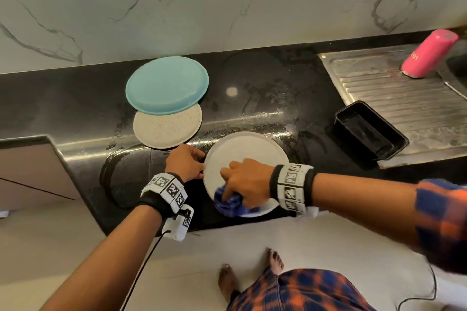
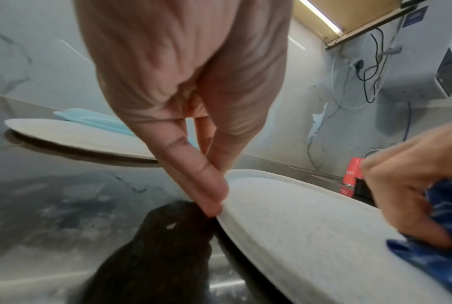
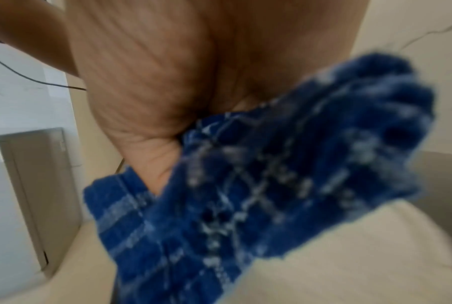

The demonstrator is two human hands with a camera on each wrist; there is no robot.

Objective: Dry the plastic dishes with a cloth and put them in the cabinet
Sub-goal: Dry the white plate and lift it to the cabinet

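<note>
white plate (image 1: 242, 151) sits on the black counter (image 1: 290, 88), near edge. my left hand (image 1: 185, 163) pinches its 9 o'clock rim, my right hand (image 1: 246, 180) bunches the blue cloth (image 1: 228, 203) at 6 o'clock.

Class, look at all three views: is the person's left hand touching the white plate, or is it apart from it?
Touching. The left wrist view shows the left hand with its fingertips pinching the rim of the white plate; no gap shows.
</note>
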